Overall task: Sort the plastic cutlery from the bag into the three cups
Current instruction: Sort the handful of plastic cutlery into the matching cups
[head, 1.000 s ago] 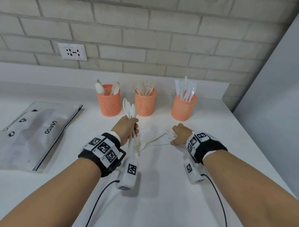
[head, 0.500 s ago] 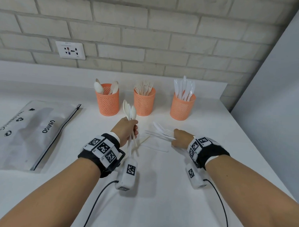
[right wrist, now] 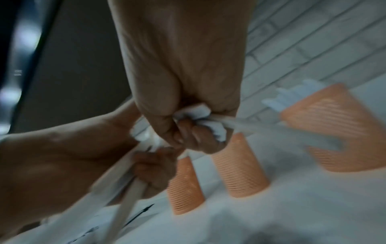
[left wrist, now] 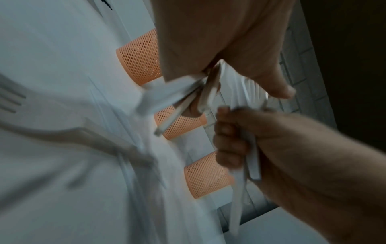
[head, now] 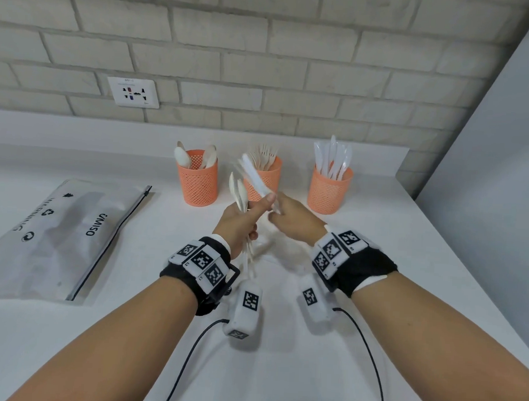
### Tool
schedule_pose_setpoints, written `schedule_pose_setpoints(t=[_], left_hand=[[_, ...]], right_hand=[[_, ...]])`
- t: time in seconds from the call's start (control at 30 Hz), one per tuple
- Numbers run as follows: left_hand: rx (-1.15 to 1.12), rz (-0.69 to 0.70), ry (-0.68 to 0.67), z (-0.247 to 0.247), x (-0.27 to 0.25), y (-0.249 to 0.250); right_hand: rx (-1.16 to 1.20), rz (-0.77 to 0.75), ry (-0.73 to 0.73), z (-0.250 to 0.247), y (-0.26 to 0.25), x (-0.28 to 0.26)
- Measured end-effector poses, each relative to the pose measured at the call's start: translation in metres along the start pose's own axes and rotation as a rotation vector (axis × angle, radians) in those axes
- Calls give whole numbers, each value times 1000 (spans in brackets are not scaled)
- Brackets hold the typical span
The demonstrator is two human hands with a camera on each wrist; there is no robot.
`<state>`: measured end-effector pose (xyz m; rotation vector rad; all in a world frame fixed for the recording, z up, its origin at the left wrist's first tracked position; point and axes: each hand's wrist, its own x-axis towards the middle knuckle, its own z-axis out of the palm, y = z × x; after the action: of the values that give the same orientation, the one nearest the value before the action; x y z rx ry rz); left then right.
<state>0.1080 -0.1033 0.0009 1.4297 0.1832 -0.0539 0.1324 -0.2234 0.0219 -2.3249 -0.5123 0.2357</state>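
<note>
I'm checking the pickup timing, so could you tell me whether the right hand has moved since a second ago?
Yes. The right hand has lifted off the counter and swung left, toward the middle cup, meeting the left hand.

Three orange mesh cups [head: 329,189] are seen on a white desk [head: 406,267], and white plastic cutlery [head: 331,157] is held in them. A grey bag [head: 52,236] printed with dark lettering is edged by a black zip line. Black wristbands [head: 366,270] bearing black-and-white square markers are worn, and the brick wall [head: 263,64] is painted pale grey-white.
</note>
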Motion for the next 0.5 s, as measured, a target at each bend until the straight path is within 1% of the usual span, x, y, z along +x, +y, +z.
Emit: schedule_pose_setpoints(t=[0.03, 0.1, 0.2, 0.27, 0.4, 0.43, 0.5], left_hand=[[-7, 3, -7, 0, 1, 2], [-40, -15, 14, -5, 3, 6], [-160, -24, 79, -20, 4, 9], [-261, -38, 94, -28, 5, 8], [-350, -47, 119, -40, 8, 11], [-368, -52, 131, -44, 10, 12], [-380, -62, 163, -54, 9, 13]], right_hand=[[-37, -58, -44, 6, -10, 2], [13, -117, -122, 13, -28, 2], [142, -95, -188, 17, -41, 7], [145, -105, -191, 20, -45, 11], [60, -161, -127, 34, -59, 19], [57, -170, -129, 37, -62, 20], [26, -167, -181, 41, -66, 22]])
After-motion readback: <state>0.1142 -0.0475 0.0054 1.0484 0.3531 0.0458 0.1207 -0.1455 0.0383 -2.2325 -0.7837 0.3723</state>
